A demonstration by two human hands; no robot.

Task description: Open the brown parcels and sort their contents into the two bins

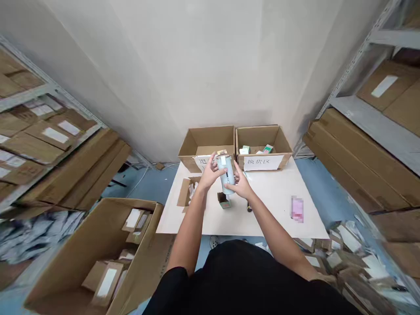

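Observation:
Between my two hands I hold a pale blue cylindrical canister (227,177) with printing on its side, tilted above the white table (262,210). My left hand (210,174) is closed on its left and upper part. Around its right side my right hand (242,183) is wrapped. Just below the canister, a small green carton (224,201) stands with its top open. To the left lies an opened cardboard box (184,192) with white packing inside. A dark object with some yellow (249,207), partly hidden by my right forearm, lies on the table.
Two open cardboard bins, left (193,148) and right (285,146), stand at the table's back with paper labels; the right one holds small cartons. A large carton (82,218) with parcels stands front left. Shelves flank both sides. A blurred pink item (297,209) lies at right.

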